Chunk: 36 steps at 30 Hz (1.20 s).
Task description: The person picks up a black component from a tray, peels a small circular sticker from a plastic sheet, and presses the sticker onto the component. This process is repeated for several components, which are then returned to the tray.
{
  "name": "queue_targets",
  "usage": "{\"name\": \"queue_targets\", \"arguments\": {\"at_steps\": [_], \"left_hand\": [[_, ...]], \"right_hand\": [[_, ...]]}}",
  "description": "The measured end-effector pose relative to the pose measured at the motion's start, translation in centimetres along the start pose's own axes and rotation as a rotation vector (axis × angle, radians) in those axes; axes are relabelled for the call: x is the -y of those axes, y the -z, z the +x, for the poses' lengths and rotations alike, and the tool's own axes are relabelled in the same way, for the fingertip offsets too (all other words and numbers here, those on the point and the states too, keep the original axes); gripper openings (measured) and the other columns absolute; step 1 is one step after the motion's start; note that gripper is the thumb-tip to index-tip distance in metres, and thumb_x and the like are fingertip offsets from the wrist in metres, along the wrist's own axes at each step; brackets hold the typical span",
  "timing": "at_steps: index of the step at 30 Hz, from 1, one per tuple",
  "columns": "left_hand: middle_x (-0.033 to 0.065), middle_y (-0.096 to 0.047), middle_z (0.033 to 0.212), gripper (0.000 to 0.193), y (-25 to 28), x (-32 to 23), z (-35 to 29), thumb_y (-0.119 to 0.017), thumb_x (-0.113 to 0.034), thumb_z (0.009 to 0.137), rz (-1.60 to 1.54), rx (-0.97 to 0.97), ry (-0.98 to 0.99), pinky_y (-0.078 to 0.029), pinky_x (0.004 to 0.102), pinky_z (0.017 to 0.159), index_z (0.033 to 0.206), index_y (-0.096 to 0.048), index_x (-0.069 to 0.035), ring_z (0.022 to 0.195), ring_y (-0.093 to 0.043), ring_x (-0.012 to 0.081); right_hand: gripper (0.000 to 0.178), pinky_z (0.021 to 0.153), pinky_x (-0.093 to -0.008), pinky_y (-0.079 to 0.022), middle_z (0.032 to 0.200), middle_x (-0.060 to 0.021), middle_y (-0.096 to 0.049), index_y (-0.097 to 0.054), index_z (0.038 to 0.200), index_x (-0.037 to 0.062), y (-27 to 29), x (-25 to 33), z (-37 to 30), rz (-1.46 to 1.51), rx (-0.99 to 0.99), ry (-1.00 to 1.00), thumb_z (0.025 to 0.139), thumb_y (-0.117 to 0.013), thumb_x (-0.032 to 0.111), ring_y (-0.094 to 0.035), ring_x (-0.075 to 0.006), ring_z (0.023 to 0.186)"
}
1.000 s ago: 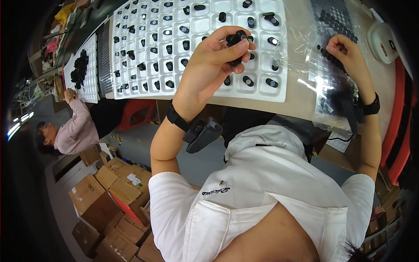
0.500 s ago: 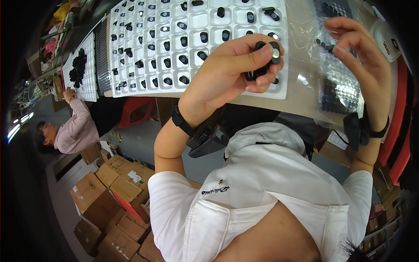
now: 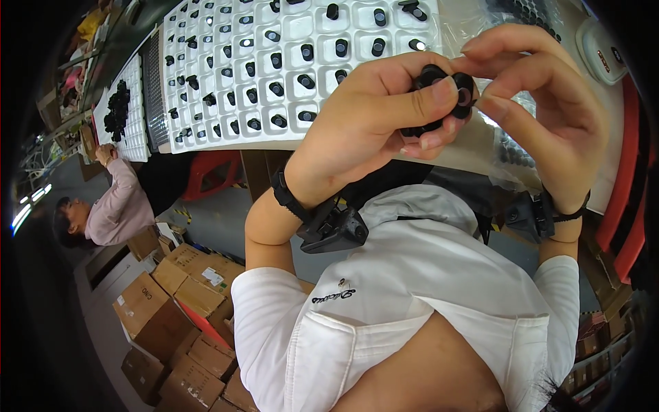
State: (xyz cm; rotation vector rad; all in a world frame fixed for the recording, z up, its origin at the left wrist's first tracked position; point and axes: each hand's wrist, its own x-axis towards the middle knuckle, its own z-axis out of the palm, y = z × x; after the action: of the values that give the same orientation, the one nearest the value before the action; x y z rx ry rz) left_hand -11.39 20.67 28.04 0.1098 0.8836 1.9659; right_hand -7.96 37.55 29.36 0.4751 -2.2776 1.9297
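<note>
My left hand is closed round several small black oval pieces. Its thumb presses on one of them, whose round face points toward my right hand. The right thumb and a bent finger come together at the edge of that piece; whatever lies between these fingertips is too small or hidden to make out. Behind the left hand spreads a white compartment tray, with similar black oval pieces in many of its pockets. Each wrist wears a black strap with a small device.
Clear plastic sheets with rows of black discs lie on the table to the right, partly behind my right hand. A white round-edged container stands beyond them. At far left a person sits by another tray. Cardboard boxes are stacked below left.
My right hand has moved left from over the disc sheets to the piece in my left hand, its fingers drawing together. The round face, shiny before, now looks dull.
</note>
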Motion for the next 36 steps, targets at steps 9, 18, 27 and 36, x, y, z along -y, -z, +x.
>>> {"name": "queue_targets", "arguments": {"at_steps": [9,18,27,36], "left_hand": [[0.0079,-0.044,0.071,0.029,0.1,-0.1,0.1,-0.044,-0.019,0.083,0.07,0.044,0.005,-0.028,0.0178,0.04,0.103,-0.042,0.002,0.051,-0.035,0.0089],[0.007,-0.046,0.07,0.026,-0.1,-0.1,0.0,-0.046,-0.018,0.082,0.077,0.014,0.006,-0.028,0.0176,0.041,0.099,-0.044,0.002,0.051,-0.036,0.0083],[0.0075,-0.047,0.069,0.024,-0.9,-0.1,0.0,-0.048,-0.018,0.081,0.215,-0.083,-0.064,-0.027,0.0173,0.041,0.095,-0.046,0.001,0.05,-0.037,0.0081],[0.0087,-0.048,0.072,0.025,-0.4,0.0,0.5,-0.047,-0.02,0.082,0.15,-0.033,0.024,-0.026,0.0161,0.04,0.097,-0.046,0.0,0.05,-0.038,0.007]], "right_hand": [[0.01,0.076,-0.0298,-0.042,0.092,-0.0134,-0.049,-0.05,0.07,-0.0036,0.4,-0.2,-0.1,-0.064,0.034,0.054,0.063,-0.055,-0.009,-0.05,-0.0201,0.085],[0.011,0.075,-0.0291,-0.04,0.087,-0.0118,-0.048,-0.05,0.069,-0.0034,0.1,0.0,-0.2,-0.032,0.024,0.039,0.063,-0.056,-0.01,-0.051,-0.02,0.082],[0.012,0.077,-0.0294,-0.039,0.087,-0.0107,-0.047,-0.05,0.073,-0.0031,0.1,0.0,-0.2,-0.152,0.021,0.092,0.065,-0.053,-0.011,-0.051,-0.0194,0.084],[0.014,0.083,-0.0275,-0.035,0.095,-0.0122,-0.048,-0.05,0.087,-0.0044,0.1,-1.2,-0.1,0.357,-0.085,-0.129,0.078,-0.041,0.001,-0.049,-0.0195,0.092]]}}
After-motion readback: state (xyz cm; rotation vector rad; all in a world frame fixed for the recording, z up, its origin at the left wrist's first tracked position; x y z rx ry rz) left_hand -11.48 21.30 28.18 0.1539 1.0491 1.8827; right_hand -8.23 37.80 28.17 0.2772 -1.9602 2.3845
